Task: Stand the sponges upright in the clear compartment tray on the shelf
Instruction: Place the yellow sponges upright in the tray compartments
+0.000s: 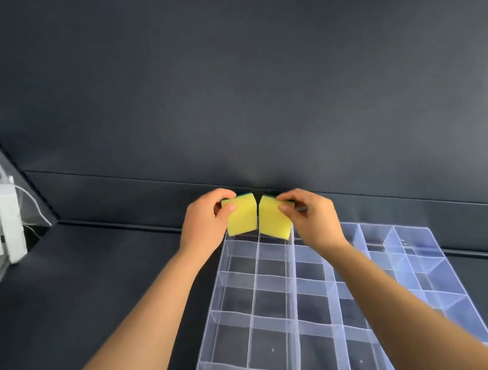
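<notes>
Both forearms reach forward over the tray, a clear grid of open cells lying on the dark shelf. Every near and middle cell in view holds nothing, so filling seems to start from the far row, probably to keep later reaches unobstructed.

At that far row the left hand pinches the left sponge at its upper corner, thumb on the front face and fingers curled behind. The right hand grips the right sponge the same way at its top edge. Holding them high leaves the lower edges free to enter the cells. Both sponges stand on edge, nearly touching, yellow faces toward the camera, over two neighbouring cells. The right one tilts slightly. I cannot tell whether either is seated yet.

Behind them rises the dark wall. Far left, white blocks with cords hang apart.
</notes>
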